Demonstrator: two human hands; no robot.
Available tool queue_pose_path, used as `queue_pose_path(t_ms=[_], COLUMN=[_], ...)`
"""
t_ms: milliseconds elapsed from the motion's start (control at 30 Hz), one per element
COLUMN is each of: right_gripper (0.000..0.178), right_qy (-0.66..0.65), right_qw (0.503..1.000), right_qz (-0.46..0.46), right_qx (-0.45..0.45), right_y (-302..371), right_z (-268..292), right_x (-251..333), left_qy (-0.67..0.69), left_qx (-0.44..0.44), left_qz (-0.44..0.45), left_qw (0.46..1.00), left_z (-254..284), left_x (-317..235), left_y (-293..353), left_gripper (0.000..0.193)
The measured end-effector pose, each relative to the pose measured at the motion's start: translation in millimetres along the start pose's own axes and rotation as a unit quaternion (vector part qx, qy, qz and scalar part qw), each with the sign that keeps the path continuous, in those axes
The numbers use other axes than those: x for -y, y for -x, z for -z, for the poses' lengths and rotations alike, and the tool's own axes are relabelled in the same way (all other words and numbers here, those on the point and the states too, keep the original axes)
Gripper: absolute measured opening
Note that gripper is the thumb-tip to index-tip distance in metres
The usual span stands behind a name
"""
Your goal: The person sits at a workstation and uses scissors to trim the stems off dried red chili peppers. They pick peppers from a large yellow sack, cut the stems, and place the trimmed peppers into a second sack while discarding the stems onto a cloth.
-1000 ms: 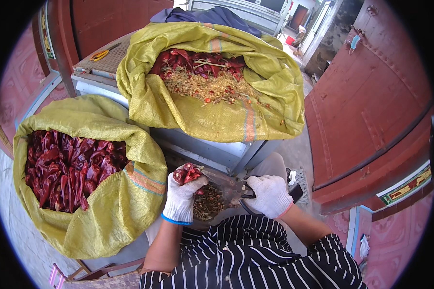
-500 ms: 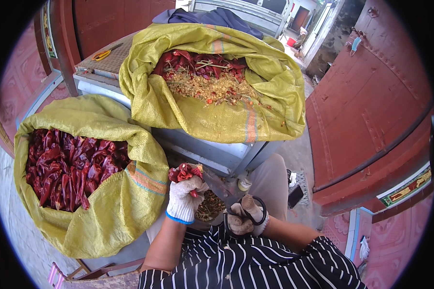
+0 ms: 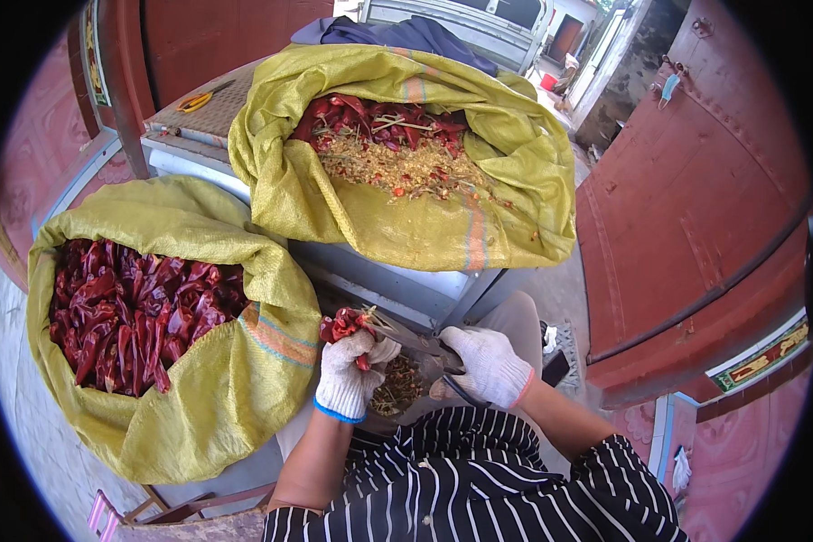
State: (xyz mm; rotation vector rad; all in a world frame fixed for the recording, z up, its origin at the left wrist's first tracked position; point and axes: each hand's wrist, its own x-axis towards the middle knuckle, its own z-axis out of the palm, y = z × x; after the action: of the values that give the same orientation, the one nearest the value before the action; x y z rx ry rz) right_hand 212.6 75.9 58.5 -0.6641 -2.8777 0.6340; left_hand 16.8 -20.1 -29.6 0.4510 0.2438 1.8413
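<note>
My left hand, in a white glove with a blue cuff, grips a small bunch of dried red chilies with their stems pointing right. My right hand, also gloved in white, holds a pair of scissors whose blades reach toward the stems. Both hands hover over a small container of cut stems and seeds on my lap. At my left an open yellow woven sack is full of whole dried red chilies.
A second yellow sack lies open on a metal table ahead, holding chilies mixed with pale stems and seeds. A yellow-handled tool rests on the table's far left. Red metal doors stand to the right.
My right hand drew back toward my body, then came forward again with the scissors to the chili stems. My left hand kept the bunch in nearly the same place.
</note>
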Motion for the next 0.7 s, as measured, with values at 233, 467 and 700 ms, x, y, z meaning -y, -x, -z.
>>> queue_pose_path(t_ms=[233, 467, 700], right_gripper=[0.057, 0.064, 0.051], right_qy=[0.186, 0.236, 0.082], right_qw=[0.979, 0.970, 0.987], right_qz=[0.019, 0.040, -0.054], right_qx=[-0.074, -0.031, 0.127], right_y=[-5, -9, 5], right_z=[19, 38, 32], right_x=[13, 18, 0], left_qy=[0.086, 0.124, 0.072], left_qx=[-0.022, 0.052, 0.038], left_qz=[0.077, 0.080, 0.101], left_qw=[0.993, 0.988, 0.992], left_z=[3, 1, -13], left_x=[14, 17, 14], left_y=[7, 6, 4], left_gripper=[0.025, 0.027, 0.033])
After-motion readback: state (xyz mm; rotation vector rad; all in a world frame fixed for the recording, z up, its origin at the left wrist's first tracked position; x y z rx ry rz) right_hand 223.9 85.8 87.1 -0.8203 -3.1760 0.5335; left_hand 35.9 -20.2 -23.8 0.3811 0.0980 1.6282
